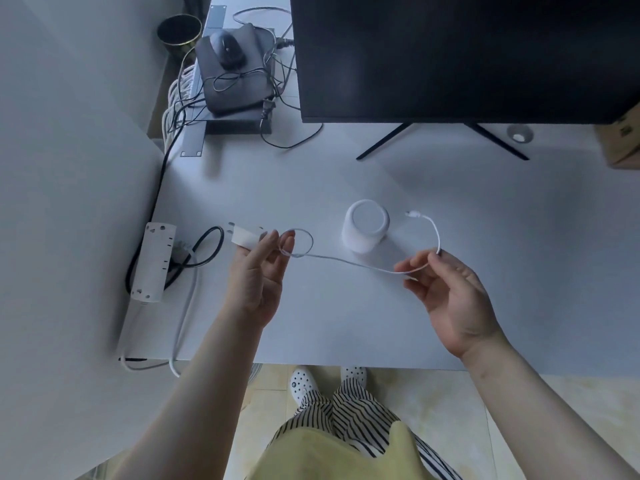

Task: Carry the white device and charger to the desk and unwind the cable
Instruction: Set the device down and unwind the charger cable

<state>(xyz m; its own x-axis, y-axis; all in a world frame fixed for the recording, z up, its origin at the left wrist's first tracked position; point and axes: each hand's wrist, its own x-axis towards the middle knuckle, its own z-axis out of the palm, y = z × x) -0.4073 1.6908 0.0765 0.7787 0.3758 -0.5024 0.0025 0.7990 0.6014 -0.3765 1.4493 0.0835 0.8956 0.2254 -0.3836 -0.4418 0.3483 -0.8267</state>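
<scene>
The white cylindrical device [365,225] stands upright on the white desk [346,323], in front of the monitor. My left hand [258,271] grips the white charger plug [244,235], its prongs pointing left toward the power strip. One small loop of the white cable [346,263] remains by my left fingers. From there the cable runs right across the desk to my right hand [446,292], which pinches it between thumb and fingers. Past that hand the cable curves up to its free connector [412,214], just right of the device.
A white power strip [152,261] with black and white cords lies at the desk's left edge. A black monitor [460,57] on a stand fills the back. A black box [235,74] with a mouse on top and tangled wires sits back left; a cardboard box [623,140] far right.
</scene>
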